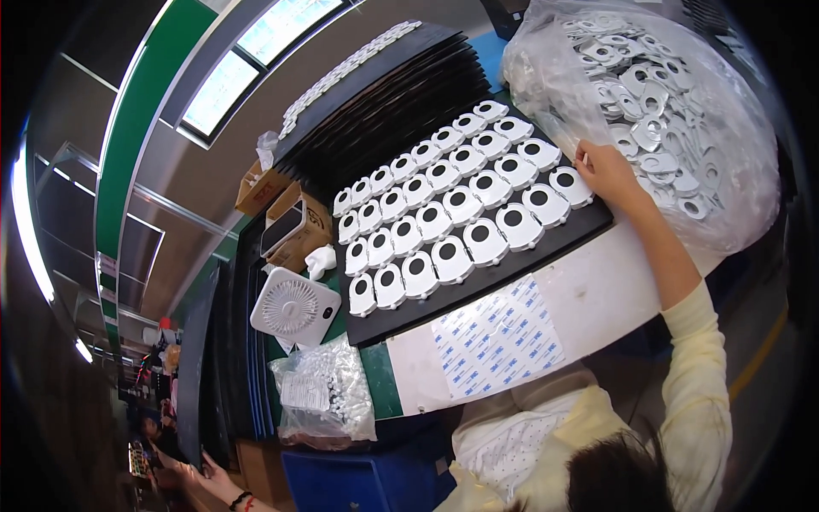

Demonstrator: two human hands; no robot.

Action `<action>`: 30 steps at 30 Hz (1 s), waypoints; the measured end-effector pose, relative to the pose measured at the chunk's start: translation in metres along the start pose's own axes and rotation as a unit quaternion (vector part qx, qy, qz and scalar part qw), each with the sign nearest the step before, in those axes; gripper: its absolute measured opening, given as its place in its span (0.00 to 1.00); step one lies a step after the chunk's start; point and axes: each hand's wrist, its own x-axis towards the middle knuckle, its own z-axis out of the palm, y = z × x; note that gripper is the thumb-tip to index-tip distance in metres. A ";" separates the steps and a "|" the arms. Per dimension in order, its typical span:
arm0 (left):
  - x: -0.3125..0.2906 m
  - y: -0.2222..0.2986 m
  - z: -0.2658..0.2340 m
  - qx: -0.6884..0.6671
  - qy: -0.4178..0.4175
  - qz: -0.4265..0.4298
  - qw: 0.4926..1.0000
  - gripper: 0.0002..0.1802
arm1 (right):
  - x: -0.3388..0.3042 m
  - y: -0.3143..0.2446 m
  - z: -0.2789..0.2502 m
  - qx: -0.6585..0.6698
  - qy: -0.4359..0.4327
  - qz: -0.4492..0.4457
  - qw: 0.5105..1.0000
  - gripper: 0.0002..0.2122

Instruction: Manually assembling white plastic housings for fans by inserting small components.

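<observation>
The right hand (607, 171) rests at the far corner of the black tray (563, 243), fingers curled by the last white part (570, 186) in the row; whether it grips that part or only touches it cannot be told. The tray carries rows of like parts, each with a dark round hole. Just beyond the hand bulges a clear bag (657, 111) full of the same parts. Near the tray lies a sticker sheet (499, 337), farther off a white fan (294, 309). The left hand (213, 478) reaches low, well apart, apparently open.

Workbench (597, 299) with black tray (546, 247), sticker sheet (499, 337), small white fan (294, 309), bagged parts (328, 397)
</observation>
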 end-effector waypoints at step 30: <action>-0.181 -0.094 0.171 -0.211 -0.382 -0.309 0.845 0.21 | 0.007 -0.040 -0.049 0.658 -0.152 0.056 0.735 0.30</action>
